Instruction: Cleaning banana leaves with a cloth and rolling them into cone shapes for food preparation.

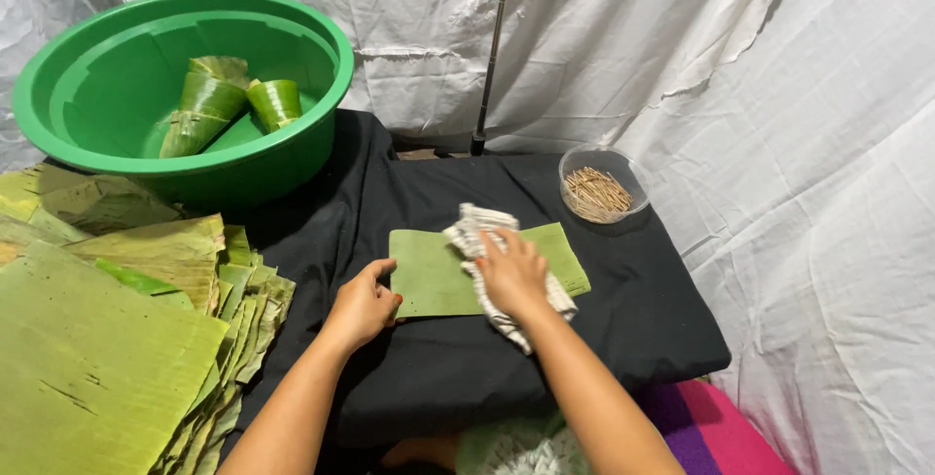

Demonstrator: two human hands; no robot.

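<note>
Leaf stack: a pile of cut banana leaves (107,339) is lying at the far left on the black cloth (467,378), broad sheets on top and narrower strips fanning out at its right edge.
Basin: a round green plastic basin (185,85) is sitting at the back left, holding two rolled leaf cones (224,100) leaning against each other.
Left hand: the left hand (362,304) is resting loosely curled, thumb out, pressing down on the left edge of the leaf piece and gripping nothing.
Leaf piece: a rectangular green leaf piece (433,275) is lying flat at the middle of the black cloth, between the two hands, its right part lying under the rag.
Right hand: the right hand (513,275) is lying palm down with fingers spread, pressing a striped white rag (477,231) onto the leaf piece.
Stick bowl: a small clear bowl (604,185) of thin wooden sticks is standing at the back right, well apart from the hands.
Backdrop: a wrinkled white sheet (779,95) is hanging behind and to the right, with a thin dark pole (492,56) standing in front of it.
</note>
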